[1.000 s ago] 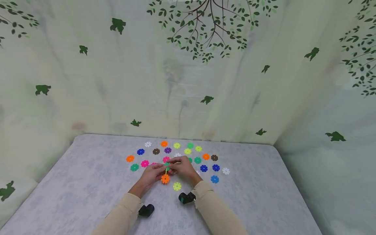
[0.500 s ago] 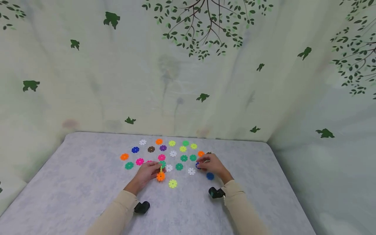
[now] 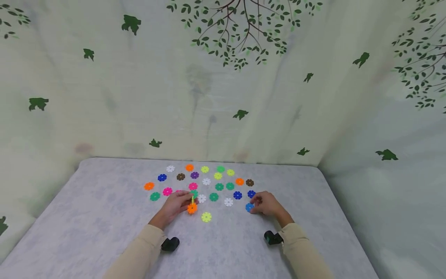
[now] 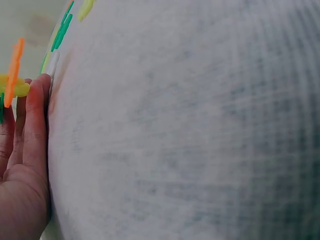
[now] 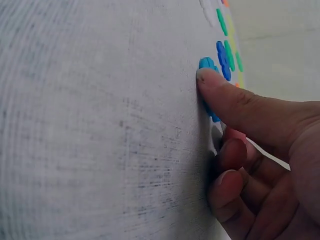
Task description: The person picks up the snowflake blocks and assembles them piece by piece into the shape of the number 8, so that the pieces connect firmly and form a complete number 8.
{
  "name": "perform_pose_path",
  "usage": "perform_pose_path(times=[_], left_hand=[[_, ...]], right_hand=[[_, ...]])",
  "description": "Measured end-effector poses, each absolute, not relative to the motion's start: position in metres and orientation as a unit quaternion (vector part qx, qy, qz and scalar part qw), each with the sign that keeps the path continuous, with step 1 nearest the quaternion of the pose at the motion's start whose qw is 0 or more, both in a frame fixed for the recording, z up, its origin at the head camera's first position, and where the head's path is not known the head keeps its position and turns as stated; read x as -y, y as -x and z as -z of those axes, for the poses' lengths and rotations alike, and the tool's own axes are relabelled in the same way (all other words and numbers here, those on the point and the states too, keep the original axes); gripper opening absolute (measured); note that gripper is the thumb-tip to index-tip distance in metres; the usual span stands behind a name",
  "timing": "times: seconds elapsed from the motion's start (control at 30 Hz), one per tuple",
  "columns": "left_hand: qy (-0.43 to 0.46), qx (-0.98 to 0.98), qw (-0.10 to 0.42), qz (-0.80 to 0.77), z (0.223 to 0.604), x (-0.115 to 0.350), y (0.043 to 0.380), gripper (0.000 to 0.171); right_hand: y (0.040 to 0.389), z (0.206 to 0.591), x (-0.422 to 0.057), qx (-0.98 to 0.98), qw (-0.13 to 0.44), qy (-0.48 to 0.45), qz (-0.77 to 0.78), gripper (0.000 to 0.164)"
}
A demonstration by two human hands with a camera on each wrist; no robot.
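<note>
In the head view my left hand (image 3: pixel 173 205) holds a small joined piece of notched plastic discs. Its orange disc (image 3: pixel 192 208) faces the camera, a yellow disc (image 3: pixel 193 199) stands edge-on, and a green disc (image 3: pixel 194 193) is at the fingertips. The left wrist view shows the orange disc (image 4: pixel 15 72) crossing the yellow one (image 4: pixel 21 89) beside the fingers. My right hand (image 3: pixel 267 204) is at a light blue disc (image 3: pixel 249 207) on the table. In the right wrist view the thumb lies over that light blue disc (image 5: pixel 207 63), other fingers curled at its edge, partly hidden.
Many loose flower-shaped discs lie spread over the grey-covered table (image 3: pixel 104 232), among them a dark blue disc (image 3: pixel 237 195), a white disc (image 3: pixel 228 202) and a yellow-green disc (image 3: pixel 206 217). Behind the table hangs a leaf-patterned cloth (image 3: pixel 174 97). Black wrist cameras sit at both cuffs.
My right hand has left the joined piece by the left hand, passed over a dark blue disc, and come right and nearer to the light blue disc. The left hand still holds its piece.
</note>
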State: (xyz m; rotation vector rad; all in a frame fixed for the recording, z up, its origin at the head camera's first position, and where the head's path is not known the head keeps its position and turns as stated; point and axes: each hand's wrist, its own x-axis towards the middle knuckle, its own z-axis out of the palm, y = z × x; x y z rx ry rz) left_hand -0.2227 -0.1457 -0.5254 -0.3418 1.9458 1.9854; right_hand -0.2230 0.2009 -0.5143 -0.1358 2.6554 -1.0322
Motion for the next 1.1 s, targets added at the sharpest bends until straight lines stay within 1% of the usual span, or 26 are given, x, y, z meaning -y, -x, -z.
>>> perform_pose_path(times=[0.13, 0.23, 0.3, 0.47, 0.67, 0.93, 1.1], left_hand=[[0.121, -0.684, 0.166, -0.700, 0.528, 0.144, 0.224, 0.030], [0.119, -0.684, 0.163, -0.701, 0.529, 0.144, 0.225, 0.028], [0.119, -0.680, 0.164, -0.705, 0.529, 0.143, 0.225, 0.027], [0.121, -0.676, 0.166, -0.708, 0.527, 0.143, 0.223, 0.026], [0.124, -0.678, 0.163, -0.706, 0.526, 0.143, 0.221, 0.029], [0.127, -0.682, 0.164, -0.702, 0.532, 0.146, 0.219, 0.030], [0.130, -0.685, 0.162, -0.699, 0.530, 0.148, 0.221, 0.028]], right_hand=[[0.222, 0.514, -0.200, -0.923, 0.136, 0.047, 0.358, 0.026], [0.222, 0.517, -0.200, -0.913, 0.123, 0.067, 0.384, 0.024], [0.221, 0.520, -0.199, -0.898, 0.117, 0.088, 0.415, 0.022], [0.224, 0.529, -0.187, -0.837, 0.125, 0.127, 0.518, 0.017], [0.234, 0.534, -0.151, -0.779, 0.119, 0.153, 0.596, 0.018], [0.256, 0.532, -0.093, -0.742, 0.134, 0.142, 0.641, 0.013], [0.267, 0.530, -0.067, -0.741, 0.127, 0.150, 0.642, 0.010]])
